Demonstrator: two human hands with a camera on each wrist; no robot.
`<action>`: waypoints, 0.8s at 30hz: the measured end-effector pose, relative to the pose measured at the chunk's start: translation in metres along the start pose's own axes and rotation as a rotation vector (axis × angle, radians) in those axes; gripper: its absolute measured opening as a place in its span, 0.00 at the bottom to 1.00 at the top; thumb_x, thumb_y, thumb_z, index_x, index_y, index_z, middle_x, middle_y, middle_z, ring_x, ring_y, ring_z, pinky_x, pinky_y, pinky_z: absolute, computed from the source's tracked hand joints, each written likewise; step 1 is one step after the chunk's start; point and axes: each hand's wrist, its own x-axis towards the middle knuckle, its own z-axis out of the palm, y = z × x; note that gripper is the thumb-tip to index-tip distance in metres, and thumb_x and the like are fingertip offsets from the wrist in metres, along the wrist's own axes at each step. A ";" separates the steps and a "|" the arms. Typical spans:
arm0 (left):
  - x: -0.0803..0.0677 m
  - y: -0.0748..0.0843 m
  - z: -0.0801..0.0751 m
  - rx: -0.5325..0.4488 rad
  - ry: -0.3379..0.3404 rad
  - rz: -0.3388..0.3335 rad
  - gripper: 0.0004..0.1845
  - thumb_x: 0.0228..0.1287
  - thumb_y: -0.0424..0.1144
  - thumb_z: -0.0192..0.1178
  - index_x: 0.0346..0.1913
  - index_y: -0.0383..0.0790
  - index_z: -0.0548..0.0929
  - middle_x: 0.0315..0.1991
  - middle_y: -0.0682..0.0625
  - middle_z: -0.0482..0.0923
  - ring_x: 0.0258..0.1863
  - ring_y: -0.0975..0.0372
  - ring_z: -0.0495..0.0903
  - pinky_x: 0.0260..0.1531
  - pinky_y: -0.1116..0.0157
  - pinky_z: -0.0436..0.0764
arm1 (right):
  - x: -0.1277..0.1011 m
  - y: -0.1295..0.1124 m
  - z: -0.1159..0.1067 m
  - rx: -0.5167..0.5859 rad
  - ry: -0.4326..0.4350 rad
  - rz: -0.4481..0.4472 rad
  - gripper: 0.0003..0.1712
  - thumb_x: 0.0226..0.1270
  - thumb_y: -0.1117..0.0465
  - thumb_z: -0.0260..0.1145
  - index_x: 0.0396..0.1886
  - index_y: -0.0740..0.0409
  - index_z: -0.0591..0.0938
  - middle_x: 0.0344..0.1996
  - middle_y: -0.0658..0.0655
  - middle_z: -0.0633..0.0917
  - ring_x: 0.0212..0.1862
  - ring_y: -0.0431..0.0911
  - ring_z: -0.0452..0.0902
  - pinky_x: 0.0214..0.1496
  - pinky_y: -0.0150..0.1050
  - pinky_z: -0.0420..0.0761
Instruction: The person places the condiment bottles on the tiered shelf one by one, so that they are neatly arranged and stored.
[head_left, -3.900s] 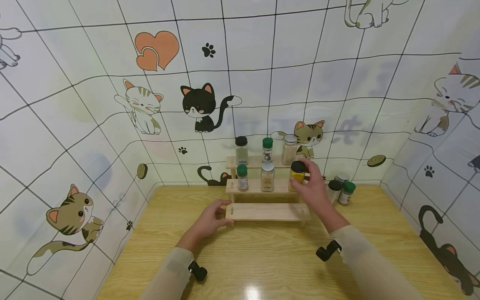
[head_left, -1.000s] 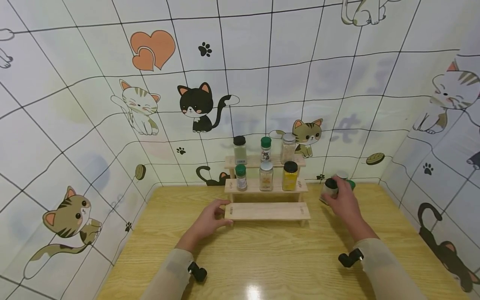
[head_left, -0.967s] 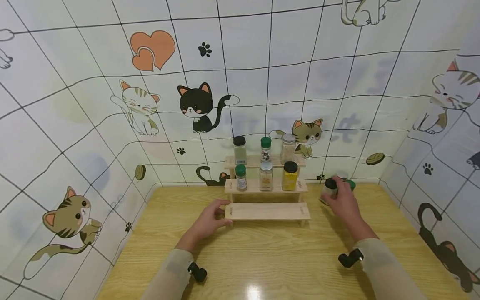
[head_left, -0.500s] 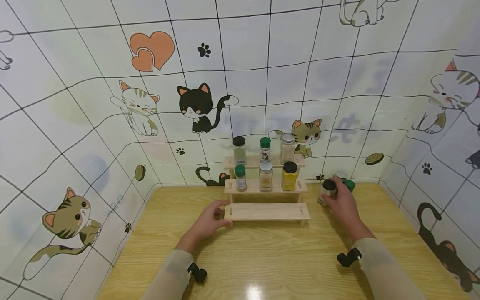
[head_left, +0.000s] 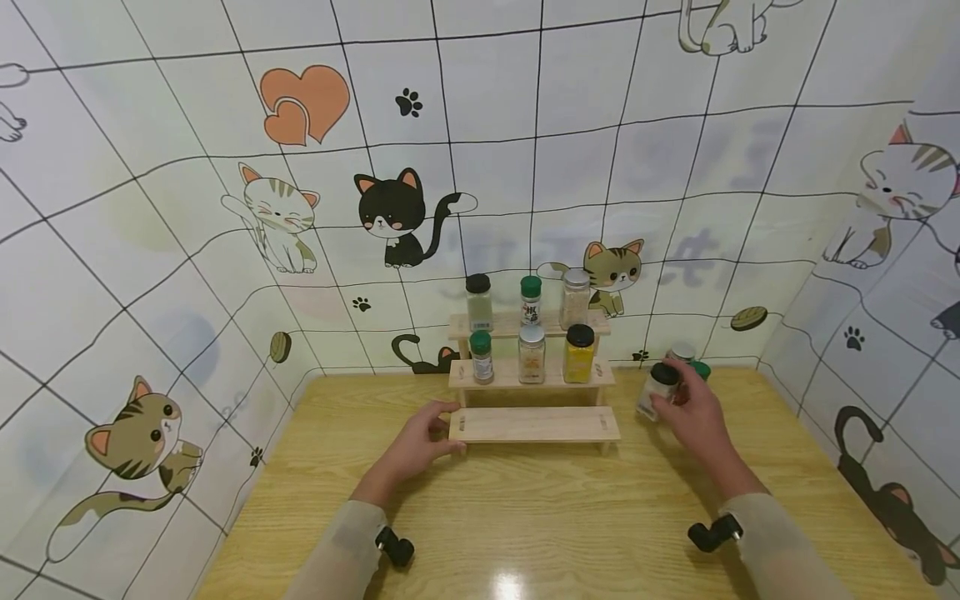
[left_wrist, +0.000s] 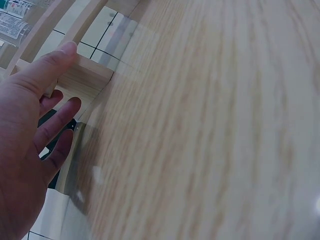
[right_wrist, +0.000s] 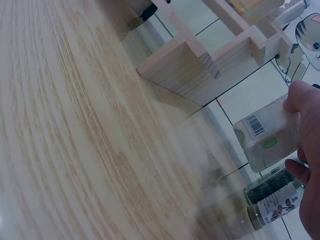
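My left hand [head_left: 420, 433] grips the left end of the lowest tier of a three-tier wooden spice rack [head_left: 534, 424]. In the left wrist view its thumb lies on the rack's edge, with the fingers curled behind. To the right of the rack, my right hand [head_left: 696, 412] holds a clear spice jar [head_left: 654, 395] with a black lid by its upper part. The jar leans, and a barcode label [right_wrist: 255, 125] and pale contents show in the right wrist view. Behind that hand stand a silver-lidded jar [head_left: 681, 352] and a green-lidded jar [head_left: 701, 371], both partly hidden.
On the middle tier are a green-lidded jar [head_left: 482, 357], a silver-lidded jar [head_left: 532, 355] and a yellow jar [head_left: 579, 355] with a black lid. Three more jars line the top tier. A cat-print wall covering [head_left: 495, 167] rises behind the wooden table [head_left: 480, 517].
My right hand has let go of the yellow jar on the middle tier and moved right to the black-lidded jar, which is now shifted slightly and tilted. The left hand stays on the rack.
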 end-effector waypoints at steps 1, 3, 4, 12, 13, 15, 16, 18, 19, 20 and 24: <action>0.000 0.000 0.000 -0.001 0.000 0.003 0.42 0.56 0.55 0.75 0.72 0.50 0.71 0.63 0.58 0.72 0.52 0.61 0.81 0.52 0.55 0.80 | -0.001 -0.001 -0.002 0.010 -0.001 -0.011 0.38 0.67 0.61 0.72 0.75 0.52 0.68 0.46 0.64 0.78 0.40 0.54 0.75 0.36 0.42 0.78; 0.000 -0.001 0.000 -0.002 0.001 0.007 0.42 0.56 0.55 0.75 0.72 0.50 0.72 0.63 0.58 0.72 0.52 0.60 0.81 0.52 0.54 0.80 | -0.002 -0.003 -0.004 0.037 -0.002 -0.016 0.39 0.67 0.62 0.72 0.75 0.52 0.68 0.53 0.65 0.77 0.47 0.57 0.76 0.44 0.51 0.80; 0.001 -0.001 0.001 -0.002 0.002 0.008 0.42 0.56 0.55 0.75 0.72 0.50 0.72 0.63 0.58 0.72 0.52 0.60 0.81 0.51 0.54 0.80 | -0.003 -0.005 -0.005 0.053 -0.005 -0.013 0.39 0.68 0.61 0.71 0.76 0.51 0.68 0.56 0.65 0.76 0.51 0.58 0.76 0.48 0.55 0.79; 0.000 -0.002 0.001 -0.010 0.001 0.009 0.41 0.56 0.55 0.75 0.72 0.51 0.72 0.62 0.59 0.72 0.51 0.61 0.81 0.50 0.54 0.80 | -0.013 -0.034 -0.016 0.138 -0.018 -0.038 0.39 0.68 0.68 0.69 0.76 0.53 0.66 0.61 0.61 0.75 0.51 0.37 0.75 0.49 0.35 0.82; 0.000 -0.001 0.001 -0.010 0.001 0.008 0.41 0.56 0.55 0.75 0.72 0.51 0.72 0.62 0.59 0.72 0.51 0.61 0.81 0.50 0.54 0.80 | -0.014 -0.041 -0.018 0.147 -0.018 -0.051 0.39 0.67 0.70 0.70 0.76 0.54 0.67 0.61 0.61 0.75 0.51 0.35 0.75 0.48 0.30 0.80; 0.000 -0.001 0.001 -0.009 -0.001 0.003 0.41 0.56 0.55 0.75 0.72 0.52 0.71 0.62 0.59 0.72 0.52 0.61 0.81 0.50 0.55 0.80 | -0.017 -0.058 -0.021 0.177 -0.023 -0.079 0.39 0.65 0.72 0.70 0.75 0.55 0.68 0.62 0.62 0.74 0.50 0.33 0.75 0.46 0.26 0.79; 0.000 -0.001 0.001 -0.010 -0.001 0.003 0.41 0.56 0.54 0.75 0.72 0.52 0.71 0.62 0.59 0.72 0.52 0.61 0.81 0.51 0.55 0.80 | -0.019 -0.066 -0.022 0.187 -0.029 -0.093 0.40 0.65 0.73 0.70 0.75 0.55 0.68 0.62 0.63 0.75 0.50 0.33 0.75 0.46 0.25 0.78; -0.001 -0.001 0.001 -0.011 -0.002 0.003 0.41 0.56 0.54 0.75 0.72 0.51 0.71 0.62 0.58 0.73 0.52 0.61 0.81 0.51 0.55 0.80 | -0.022 -0.082 -0.024 0.194 -0.043 -0.122 0.39 0.64 0.74 0.70 0.74 0.56 0.69 0.62 0.63 0.75 0.52 0.34 0.76 0.46 0.25 0.79; -0.001 0.000 0.000 -0.013 -0.003 0.005 0.41 0.56 0.54 0.76 0.72 0.51 0.71 0.61 0.58 0.73 0.52 0.61 0.81 0.51 0.54 0.80 | -0.024 -0.088 -0.023 0.186 -0.049 -0.137 0.39 0.64 0.74 0.70 0.74 0.56 0.70 0.63 0.63 0.75 0.54 0.33 0.76 0.47 0.25 0.79; -0.001 0.000 0.000 -0.014 -0.002 0.006 0.41 0.56 0.53 0.76 0.72 0.51 0.72 0.61 0.57 0.73 0.52 0.60 0.81 0.51 0.54 0.80 | -0.025 -0.093 -0.023 0.191 -0.060 -0.148 0.39 0.64 0.74 0.70 0.73 0.56 0.70 0.63 0.62 0.75 0.55 0.32 0.75 0.47 0.26 0.80; 0.000 0.000 0.000 -0.020 -0.002 0.009 0.41 0.56 0.53 0.76 0.72 0.50 0.72 0.61 0.57 0.73 0.52 0.59 0.81 0.51 0.53 0.80 | -0.027 -0.107 -0.018 0.203 -0.108 -0.187 0.37 0.64 0.73 0.70 0.73 0.56 0.71 0.63 0.60 0.75 0.59 0.28 0.72 0.49 0.30 0.81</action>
